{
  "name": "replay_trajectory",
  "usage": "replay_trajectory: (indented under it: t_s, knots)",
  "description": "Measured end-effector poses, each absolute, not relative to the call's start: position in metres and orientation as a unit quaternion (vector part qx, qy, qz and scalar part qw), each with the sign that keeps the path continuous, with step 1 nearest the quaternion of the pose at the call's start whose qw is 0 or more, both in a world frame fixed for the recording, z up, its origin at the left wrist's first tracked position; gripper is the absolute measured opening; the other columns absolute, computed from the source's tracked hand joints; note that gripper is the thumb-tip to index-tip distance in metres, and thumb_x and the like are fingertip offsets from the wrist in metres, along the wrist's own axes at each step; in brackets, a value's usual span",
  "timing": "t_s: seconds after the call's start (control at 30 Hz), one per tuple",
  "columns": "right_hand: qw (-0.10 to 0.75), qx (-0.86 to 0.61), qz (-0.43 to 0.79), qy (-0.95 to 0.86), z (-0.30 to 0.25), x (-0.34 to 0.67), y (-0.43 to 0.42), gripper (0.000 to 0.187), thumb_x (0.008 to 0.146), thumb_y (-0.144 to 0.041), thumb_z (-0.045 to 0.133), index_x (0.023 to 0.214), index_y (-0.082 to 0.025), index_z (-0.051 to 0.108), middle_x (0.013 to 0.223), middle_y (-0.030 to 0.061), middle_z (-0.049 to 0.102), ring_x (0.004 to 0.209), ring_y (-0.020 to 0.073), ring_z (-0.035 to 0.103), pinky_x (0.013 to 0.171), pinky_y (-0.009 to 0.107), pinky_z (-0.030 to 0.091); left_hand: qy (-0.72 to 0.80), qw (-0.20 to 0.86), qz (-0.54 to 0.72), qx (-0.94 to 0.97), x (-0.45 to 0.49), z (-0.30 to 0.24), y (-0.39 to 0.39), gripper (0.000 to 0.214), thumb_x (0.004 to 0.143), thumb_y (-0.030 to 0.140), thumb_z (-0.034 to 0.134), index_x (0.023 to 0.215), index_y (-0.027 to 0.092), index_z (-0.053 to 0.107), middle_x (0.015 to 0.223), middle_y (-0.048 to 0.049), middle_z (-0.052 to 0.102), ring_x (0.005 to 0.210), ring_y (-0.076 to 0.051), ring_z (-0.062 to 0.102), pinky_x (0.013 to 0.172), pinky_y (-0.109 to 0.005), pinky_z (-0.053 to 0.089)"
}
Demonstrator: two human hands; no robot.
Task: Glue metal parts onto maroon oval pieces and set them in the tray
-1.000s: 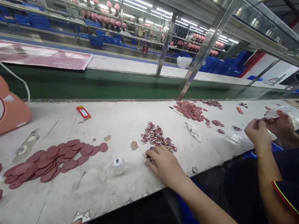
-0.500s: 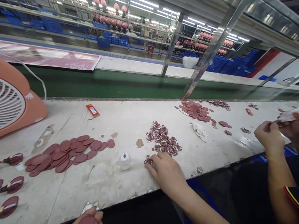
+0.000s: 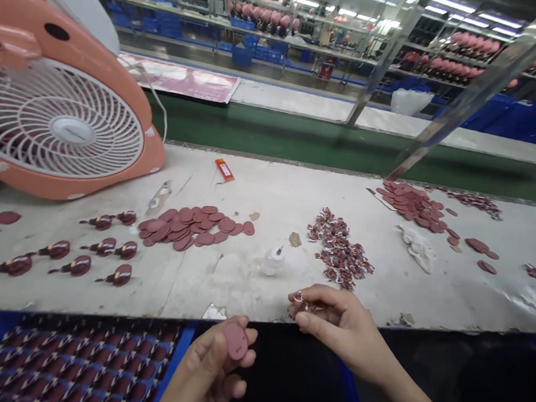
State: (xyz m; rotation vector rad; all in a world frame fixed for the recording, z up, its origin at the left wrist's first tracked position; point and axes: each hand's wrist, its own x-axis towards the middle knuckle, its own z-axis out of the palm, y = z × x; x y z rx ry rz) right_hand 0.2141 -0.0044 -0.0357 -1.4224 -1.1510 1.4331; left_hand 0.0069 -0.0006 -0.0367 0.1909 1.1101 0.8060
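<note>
My left hand (image 3: 210,365), just in front of the table edge, pinches a flat maroon oval disc (image 3: 236,341) with small holes near its lower side. At the table edge, to its right, my right hand (image 3: 337,322) has its fingers closed on a small maroon bow-like piece (image 3: 298,305); a few more may be hidden in the fingers. Behind that hand lies a pile of similar bow-like pieces (image 3: 338,249). A small clear bottle with a dark tip (image 3: 273,261) stands between the pile and a heap of maroon discs (image 3: 188,225).
An orange fan (image 3: 71,126) stands at the left. Finished-looking maroon pieces with dark stems (image 3: 118,274) lie in rows, above a blue tray (image 3: 184,348) of similar ones. A red packet (image 3: 225,170), more discs (image 3: 409,205) and crumpled white paper (image 3: 416,247) lie farther back.
The view has swung left, bringing in the fan and tray. My left hand has come up with the disc. My right hand has drawn back from the pile, holding a bow-like piece.
</note>
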Motion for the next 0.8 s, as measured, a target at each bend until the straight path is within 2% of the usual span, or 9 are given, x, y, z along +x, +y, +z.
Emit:
replay_trajectory:
  t_s: [0.17, 0.23, 0.3, 0.4, 0.5, 0.8]
  knots:
    - [0.401, -0.48, 0.653, -0.427, -0.018, 0.193, -0.01, 0.015, 0.083, -0.029, 0.065, 0.096, -0.022, 0.069, 0.087, 0.0018, 0.066, 0.073, 0.0094, 0.061, 0.07, 0.02, 0.051, 0.492, 0.793, 0.349, 0.087, 0.008, -0.033, -0.004, 0.039, 0.055, 0.043, 0.08, 0.083, 0.019, 0.071, 0.08, -0.005, 0.069, 0.067, -0.012, 0.064, 0.044, -0.012, 0.046]
    - [0.392, -0.483, 0.63, -0.466, -0.009, 0.187, -0.008, 0.015, 0.084, -0.027, 0.064, 0.098, -0.024, 0.068, 0.088, 0.0014, 0.068, 0.078, 0.011, 0.063, 0.074, 0.021, 0.051, 0.483, 0.798, 0.351, 0.086, 0.006, -0.033, -0.005, 0.037, 0.055, 0.044, 0.08, 0.081, 0.019, 0.071, 0.078, -0.0035, 0.068, 0.064, -0.01, 0.062, 0.041, -0.011, 0.043]
    - [0.38, -0.487, 0.566, -0.546, 0.0, 0.183, -0.006, 0.016, 0.083, -0.024, 0.064, 0.099, -0.026, 0.068, 0.089, 0.0012, 0.068, 0.083, 0.0127, 0.064, 0.076, 0.023, 0.051, 0.465, 0.805, 0.357, 0.092, 0.005, -0.034, -0.005, 0.033, 0.055, 0.045, 0.079, 0.071, 0.017, 0.071, 0.071, -0.0018, 0.066, 0.059, -0.008, 0.059, 0.039, -0.01, 0.041]
    - [0.352, -0.482, 0.479, -0.644, 0.009, 0.18, 0.0, 0.016, 0.082, -0.02, 0.065, 0.096, -0.026, 0.069, 0.083, -0.0001, 0.067, 0.076, 0.0106, 0.061, 0.068, 0.02, 0.049, 0.437, 0.819, 0.357, 0.105, 0.003, -0.033, -0.006, 0.034, 0.055, 0.046, 0.079, 0.056, 0.015, 0.066, 0.064, -0.0011, 0.062, 0.054, -0.006, 0.054, 0.037, -0.009, 0.038]
    - [0.317, -0.48, 0.462, -0.675, 0.012, 0.179, 0.004, 0.017, 0.082, -0.019, 0.065, 0.097, -0.027, 0.068, 0.08, -0.002, 0.066, 0.071, 0.0085, 0.06, 0.064, 0.018, 0.047, 0.436, 0.821, 0.353, 0.101, 0.001, -0.03, -0.007, 0.035, 0.056, 0.046, 0.079, 0.055, 0.014, 0.065, 0.065, -0.0012, 0.062, 0.055, -0.006, 0.054, 0.038, -0.009, 0.039]
    - [0.264, -0.449, 0.466, -0.715, 0.018, 0.178, 0.01, 0.025, 0.083, -0.015, 0.063, 0.103, -0.031, 0.065, 0.083, -0.0071, 0.066, 0.075, 0.0049, 0.06, 0.069, 0.014, 0.046, 0.427, 0.827, 0.354, 0.091, 0.002, -0.03, -0.005, 0.034, 0.056, 0.045, 0.079, 0.056, 0.013, 0.066, 0.056, -0.0004, 0.061, 0.052, -0.006, 0.053, 0.038, -0.01, 0.042]
